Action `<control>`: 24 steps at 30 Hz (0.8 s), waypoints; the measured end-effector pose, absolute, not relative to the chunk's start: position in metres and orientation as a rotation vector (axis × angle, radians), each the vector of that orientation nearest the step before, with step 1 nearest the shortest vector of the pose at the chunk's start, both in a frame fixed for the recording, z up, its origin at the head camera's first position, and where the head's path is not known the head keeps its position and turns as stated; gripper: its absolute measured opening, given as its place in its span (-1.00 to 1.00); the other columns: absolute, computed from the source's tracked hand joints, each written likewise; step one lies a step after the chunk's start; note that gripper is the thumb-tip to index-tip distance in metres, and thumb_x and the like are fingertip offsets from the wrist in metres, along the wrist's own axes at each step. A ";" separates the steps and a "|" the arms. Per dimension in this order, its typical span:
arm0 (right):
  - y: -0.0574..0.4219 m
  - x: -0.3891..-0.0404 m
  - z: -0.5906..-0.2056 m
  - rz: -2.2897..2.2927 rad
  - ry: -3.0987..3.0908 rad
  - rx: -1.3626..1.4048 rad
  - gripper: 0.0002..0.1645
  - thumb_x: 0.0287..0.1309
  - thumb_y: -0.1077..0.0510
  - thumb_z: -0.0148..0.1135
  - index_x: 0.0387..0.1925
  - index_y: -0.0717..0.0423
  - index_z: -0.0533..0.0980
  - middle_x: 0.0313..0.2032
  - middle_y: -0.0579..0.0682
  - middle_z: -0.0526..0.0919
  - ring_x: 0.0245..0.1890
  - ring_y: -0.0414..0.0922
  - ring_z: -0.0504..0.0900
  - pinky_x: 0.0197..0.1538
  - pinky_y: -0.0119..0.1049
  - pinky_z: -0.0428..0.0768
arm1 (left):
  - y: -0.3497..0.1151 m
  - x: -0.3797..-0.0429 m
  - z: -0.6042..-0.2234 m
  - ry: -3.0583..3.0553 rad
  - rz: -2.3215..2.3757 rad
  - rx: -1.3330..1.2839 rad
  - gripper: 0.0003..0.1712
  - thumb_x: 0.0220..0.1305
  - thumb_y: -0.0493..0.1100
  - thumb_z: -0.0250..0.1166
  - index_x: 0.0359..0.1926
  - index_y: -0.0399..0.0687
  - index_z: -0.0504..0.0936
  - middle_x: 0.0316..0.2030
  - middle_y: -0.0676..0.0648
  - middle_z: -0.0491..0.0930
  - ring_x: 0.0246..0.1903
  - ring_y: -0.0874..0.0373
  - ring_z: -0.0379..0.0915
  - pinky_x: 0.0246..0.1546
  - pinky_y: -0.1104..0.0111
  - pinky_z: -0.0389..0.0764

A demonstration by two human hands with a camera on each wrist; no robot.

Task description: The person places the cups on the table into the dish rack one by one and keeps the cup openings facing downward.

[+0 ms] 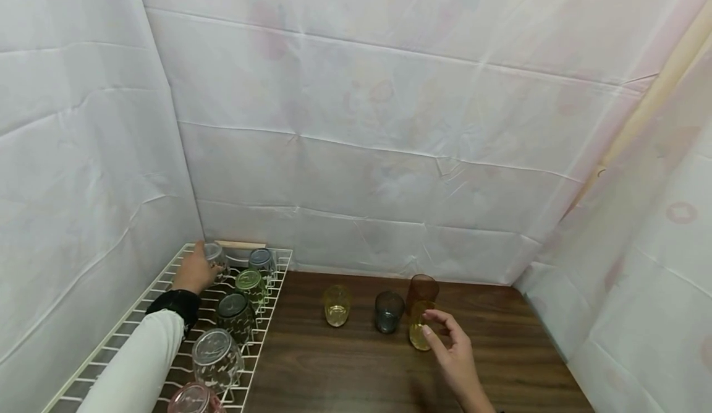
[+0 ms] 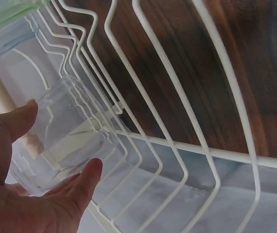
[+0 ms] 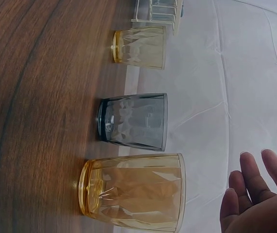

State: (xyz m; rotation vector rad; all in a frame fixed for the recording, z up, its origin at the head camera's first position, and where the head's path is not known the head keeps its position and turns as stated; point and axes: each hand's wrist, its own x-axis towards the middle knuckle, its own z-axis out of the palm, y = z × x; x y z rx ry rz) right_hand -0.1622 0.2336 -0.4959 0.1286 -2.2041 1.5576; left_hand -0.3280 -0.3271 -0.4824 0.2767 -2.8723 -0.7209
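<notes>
An upturned clear glass stands at the back left of the white wire rack. My left hand is spread around it, thumb on one side and fingers on the other. In the left wrist view, the fingertips lie close along the sides of this glass; firm contact cannot be made out. On the brown table, my right hand is beside a yellow glass, its fingers loosely bent. The right wrist view shows these fingers apart from the nearest amber glass.
Upturned glasses line the rack: blue, light green, dark green, clear and pink. Upright on the table are another yellow glass, a grey-blue glass and a reddish-brown glass. White sheeting surrounds the table.
</notes>
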 end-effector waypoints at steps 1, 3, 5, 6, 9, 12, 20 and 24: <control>0.234 -0.162 -0.496 1.554 -2.207 0.126 -0.70 0.39 0.29 0.36 0.11 0.07 0.66 0.05 0.15 0.76 0.05 -0.29 0.67 0.07 -0.48 0.52 | -0.327 -0.328 -0.483 -2.877 -0.726 0.284 0.05 0.35 -0.12 0.40 0.56 -0.55 -0.01 0.22 -0.81 0.35 0.21 -0.72 0.39 0.15 -0.42 0.54; 0.234 -0.161 -0.497 1.541 -2.223 0.123 -0.69 0.39 0.28 0.36 0.12 0.06 0.65 0.06 0.11 0.76 0.05 -0.31 0.66 0.07 -0.48 0.52 | -0.326 -0.329 -0.482 -2.893 -0.734 0.308 0.06 0.36 -0.11 0.40 0.57 -0.53 -0.03 0.24 -0.80 0.33 0.22 -0.72 0.37 0.13 -0.42 0.54; 0.233 -0.161 -0.498 1.525 -2.237 0.121 -0.68 0.40 0.28 0.36 0.13 0.04 0.65 0.07 0.07 0.76 0.06 -0.32 0.65 0.08 -0.46 0.52 | -0.324 -0.328 -0.480 -2.916 -0.737 0.331 0.10 0.37 -0.10 0.39 0.60 -0.52 -0.09 0.27 -0.82 0.27 0.23 -0.74 0.34 0.12 -0.44 0.53; 0.234 -0.160 -0.498 1.518 -2.243 0.119 -0.68 0.40 0.27 0.36 0.13 0.04 0.64 0.07 0.06 0.76 0.07 -0.33 0.64 0.08 -0.45 0.52 | -0.322 -0.327 -0.478 -2.927 -0.737 0.340 0.12 0.37 -0.09 0.38 0.61 -0.51 -0.12 0.29 -0.84 0.23 0.23 -0.76 0.33 0.11 -0.45 0.53; 0.234 -0.160 -0.498 1.508 -2.251 0.119 -0.67 0.40 0.24 0.37 0.15 0.02 0.64 0.09 0.05 0.75 0.09 -0.34 0.62 0.10 -0.45 0.49 | -0.314 -0.323 -0.470 -2.945 -0.726 0.366 0.20 0.37 -0.10 0.38 0.64 -0.50 -0.24 0.34 -0.88 0.10 0.21 -0.81 0.29 0.07 -0.48 0.52; 0.235 -0.160 -0.498 1.487 -2.268 0.108 -0.64 0.36 0.21 0.42 0.16 0.04 0.64 0.11 0.06 0.74 0.11 -0.33 0.57 0.11 -0.50 0.42 | -0.305 -0.313 -0.457 -2.925 -0.695 0.376 0.21 0.35 -0.11 0.40 0.63 -0.51 -0.24 0.30 -0.89 0.08 0.20 -0.82 0.29 0.03 -0.46 0.52; 0.241 -0.171 -0.500 1.243 -2.496 -0.019 -0.42 0.24 0.13 0.55 0.25 0.14 0.58 0.22 0.14 0.67 0.28 0.06 0.49 0.32 0.02 0.51 | -0.275 -0.284 -0.419 -2.953 -0.543 0.228 0.14 0.40 -0.03 0.36 0.57 -0.66 -0.12 0.28 -0.87 0.12 0.23 -0.80 0.25 0.15 -0.46 0.49; 0.244 -0.179 -0.505 1.180 -2.593 -0.048 -0.27 0.23 0.06 0.57 0.33 0.25 0.50 0.31 0.29 0.56 0.38 0.28 0.42 0.36 0.35 0.47 | -0.256 -0.268 -0.404 -2.960 -0.469 0.172 0.13 0.45 -0.02 0.35 0.57 -0.68 -0.13 0.32 -0.87 0.11 0.29 -0.78 0.20 0.21 -0.45 0.46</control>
